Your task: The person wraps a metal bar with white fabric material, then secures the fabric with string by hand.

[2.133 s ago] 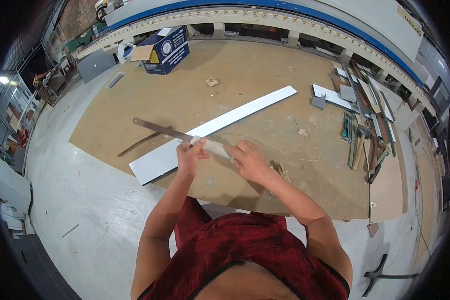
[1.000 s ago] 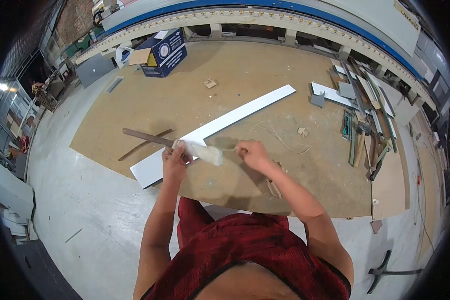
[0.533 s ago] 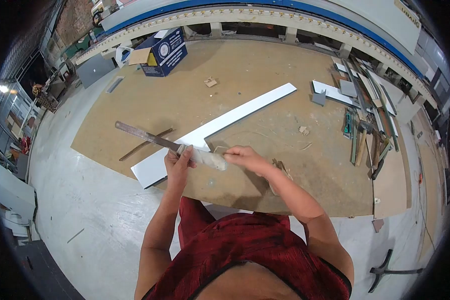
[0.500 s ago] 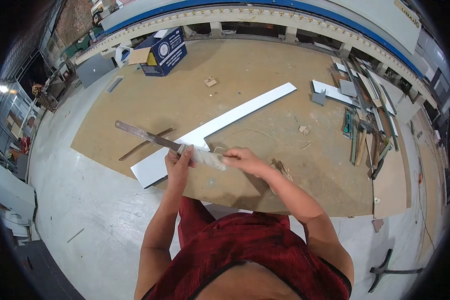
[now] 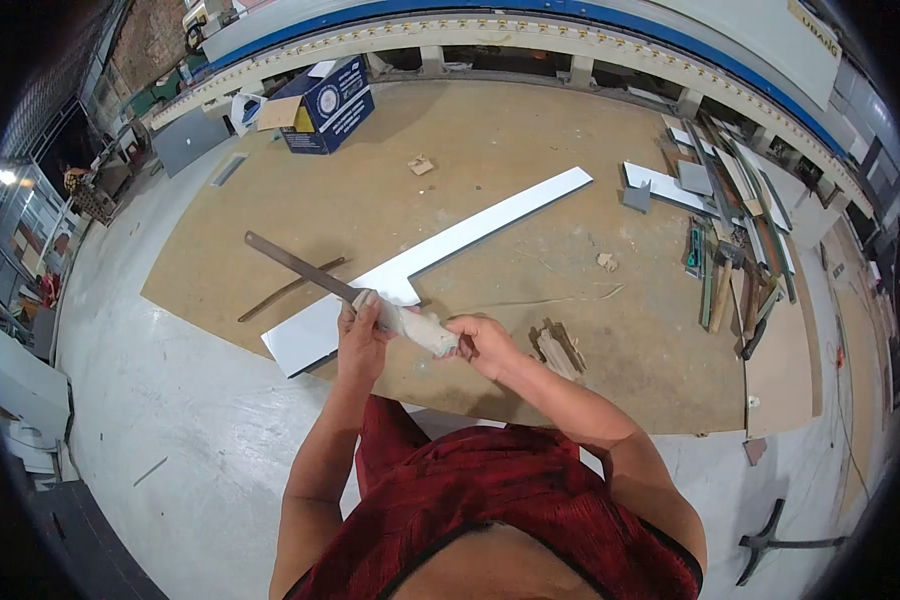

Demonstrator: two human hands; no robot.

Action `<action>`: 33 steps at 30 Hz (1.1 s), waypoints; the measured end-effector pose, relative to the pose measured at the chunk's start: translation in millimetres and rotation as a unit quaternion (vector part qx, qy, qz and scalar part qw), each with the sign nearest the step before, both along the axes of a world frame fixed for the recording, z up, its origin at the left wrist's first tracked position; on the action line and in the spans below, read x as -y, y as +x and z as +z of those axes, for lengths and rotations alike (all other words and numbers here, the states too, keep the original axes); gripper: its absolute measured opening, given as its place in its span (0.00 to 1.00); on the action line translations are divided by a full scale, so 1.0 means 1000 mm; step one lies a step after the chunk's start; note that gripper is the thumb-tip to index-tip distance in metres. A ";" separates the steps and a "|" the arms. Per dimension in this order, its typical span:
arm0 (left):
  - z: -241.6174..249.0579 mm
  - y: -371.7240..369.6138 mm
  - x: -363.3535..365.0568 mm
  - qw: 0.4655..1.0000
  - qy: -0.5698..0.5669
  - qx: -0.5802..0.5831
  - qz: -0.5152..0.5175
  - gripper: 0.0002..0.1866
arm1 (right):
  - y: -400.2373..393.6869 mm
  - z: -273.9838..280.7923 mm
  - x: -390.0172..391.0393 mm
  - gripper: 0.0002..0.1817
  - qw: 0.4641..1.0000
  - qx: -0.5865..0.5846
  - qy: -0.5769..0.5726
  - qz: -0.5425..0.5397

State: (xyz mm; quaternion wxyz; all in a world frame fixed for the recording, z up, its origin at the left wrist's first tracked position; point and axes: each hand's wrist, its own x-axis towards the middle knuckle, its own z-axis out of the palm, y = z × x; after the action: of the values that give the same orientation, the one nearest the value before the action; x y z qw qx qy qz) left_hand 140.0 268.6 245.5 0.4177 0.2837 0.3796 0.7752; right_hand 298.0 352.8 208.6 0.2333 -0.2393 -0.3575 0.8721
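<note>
I hold a long flat metal file [image 5: 292, 263] whose handle end is wrapped in whitish tape or cloth [image 5: 415, 325]. My left hand [image 5: 360, 335] grips the file where the wrapping begins. My right hand [image 5: 481, 343] is closed on the far end of the wrapping, and a thin pale strand [image 5: 560, 299] trails from it across the board. The blade points up and left, over a long white panel [image 5: 440, 250] that lies slantwise on the brown board worktop [image 5: 450, 150].
A blue cardboard box [image 5: 328, 100] stands at the worktop's back left. White offcuts [image 5: 660, 187] and a pile of strips and tools [image 5: 730, 250] lie at the right. Wood scraps [image 5: 555, 348] lie near my right hand. A thin dark strip [image 5: 290, 288] lies left of the panel.
My right hand pulled out to the right with the strand, then came back down onto the wrapped handle's end. The file blade swung slightly, and both hands dropped closer to me.
</note>
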 end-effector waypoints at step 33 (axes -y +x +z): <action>-0.002 0.011 -0.014 0.970 -0.038 -0.213 0.106 0.13 | 0.006 0.005 0.020 0.13 0.970 0.035 0.241 0.010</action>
State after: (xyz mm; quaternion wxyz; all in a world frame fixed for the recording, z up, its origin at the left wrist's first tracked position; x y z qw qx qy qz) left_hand 150.5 282.2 243.5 0.2527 0.3846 0.5168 0.7219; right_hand 303.5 332.6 213.2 0.2624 -0.2031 -0.5671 0.7538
